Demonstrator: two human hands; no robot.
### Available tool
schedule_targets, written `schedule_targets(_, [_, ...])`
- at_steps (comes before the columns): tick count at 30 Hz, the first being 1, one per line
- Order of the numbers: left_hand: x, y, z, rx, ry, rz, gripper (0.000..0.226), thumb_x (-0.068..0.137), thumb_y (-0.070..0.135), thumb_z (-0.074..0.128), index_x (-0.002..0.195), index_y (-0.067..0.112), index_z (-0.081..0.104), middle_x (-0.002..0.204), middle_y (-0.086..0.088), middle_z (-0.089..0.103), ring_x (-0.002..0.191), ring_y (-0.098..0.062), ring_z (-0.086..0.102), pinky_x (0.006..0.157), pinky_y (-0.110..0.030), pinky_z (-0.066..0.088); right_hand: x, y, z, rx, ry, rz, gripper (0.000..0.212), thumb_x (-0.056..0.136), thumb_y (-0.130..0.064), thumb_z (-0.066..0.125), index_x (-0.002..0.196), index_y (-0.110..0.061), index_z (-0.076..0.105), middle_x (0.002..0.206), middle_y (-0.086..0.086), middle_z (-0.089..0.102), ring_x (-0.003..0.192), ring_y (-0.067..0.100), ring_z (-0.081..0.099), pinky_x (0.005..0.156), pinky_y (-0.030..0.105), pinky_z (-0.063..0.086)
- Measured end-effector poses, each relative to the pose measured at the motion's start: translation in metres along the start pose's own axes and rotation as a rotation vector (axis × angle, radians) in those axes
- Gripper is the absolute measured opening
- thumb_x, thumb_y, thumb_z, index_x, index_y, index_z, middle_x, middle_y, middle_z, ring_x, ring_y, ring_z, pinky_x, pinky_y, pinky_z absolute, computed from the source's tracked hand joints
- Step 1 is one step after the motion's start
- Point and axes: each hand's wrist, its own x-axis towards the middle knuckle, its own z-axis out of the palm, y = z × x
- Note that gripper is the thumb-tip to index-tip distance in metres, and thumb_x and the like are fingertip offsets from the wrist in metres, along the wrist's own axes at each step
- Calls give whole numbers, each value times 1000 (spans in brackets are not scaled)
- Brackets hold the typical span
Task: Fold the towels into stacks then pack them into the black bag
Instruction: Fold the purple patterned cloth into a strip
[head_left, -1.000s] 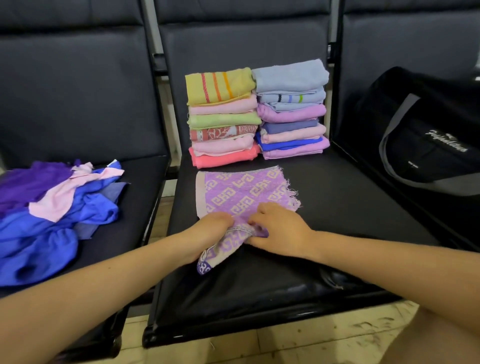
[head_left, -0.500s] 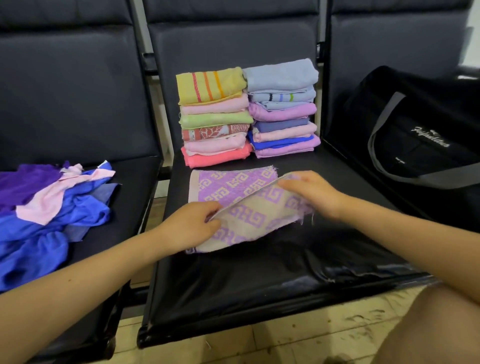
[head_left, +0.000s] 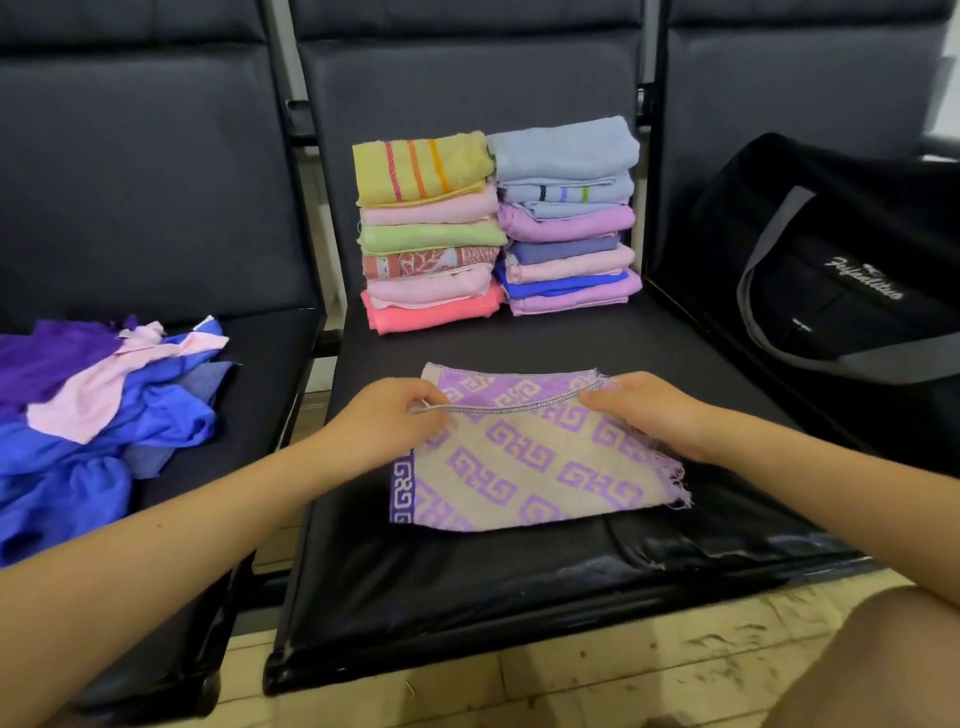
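While both hands pinch the stitched edge of the patterned towel (head_left: 524, 467), the fold is half made: left hand (head_left: 395, 421) grips the near-left corner of that edge, right hand (head_left: 644, 410) the right corner, and the towel lies flat on the middle seat (head_left: 467, 582) with the folded-over layer just short of the far edge. To do it well, judged from here: draw the stitched edge level with the far edge, square the corners, press flat, then fold again to match stack width. Frayed threads at the right side may snag or poke out. Two stacks (head_left: 498, 223) stand behind, touching each other, near the towel but apart from it. Unfolded cloths (head_left: 93, 415) wait on the left seat. Black bag (head_left: 841, 275) sits on the right seat; nothing blocks the fold.
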Motion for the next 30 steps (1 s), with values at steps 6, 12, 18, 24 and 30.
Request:
schedule_targets(6, [41,1,10,209,190,75,12,91,22,57,98,23,67,93,9,63,89,-11,57,75,-27,42,29,4,-1,-188,170,-73,28,93,-26,58,71,-11,50,59,4,46,47,15,43,43,21,35])
schedule_targets(12, [87,-4,15,393,287,92,20,93,24,52,110,23,62,104,1,67,95,-19,60,77,-34,48,67,4,0,-354,388,-139,37,94,-30,54,63,-14,41,65,5,42,64,21,43,54,34,27])
schedule_targets(18, [85,-13,36,593,298,182,45,92,25,52,136,22,46,130,-2,49,122,-22,42,97,-35,36,80,17,11,-466,332,-60,55,93,-36,56,139,-8,45,136,13,44,128,29,40,101,36,39])
schedule_targets(24, [43,-10,66,645,3,242,61,87,48,26,143,27,38,143,4,40,134,-16,32,108,-31,25,67,20,-1,-509,322,53,59,83,-49,66,119,-6,48,123,13,52,107,28,54,76,33,47])
schedule_targets(30, [34,-37,63,729,-15,160,97,61,60,-8,148,33,26,154,10,22,142,-11,18,117,-32,7,32,14,4,-611,248,-204,67,74,-59,71,124,-20,48,116,-2,49,114,15,44,92,30,43])
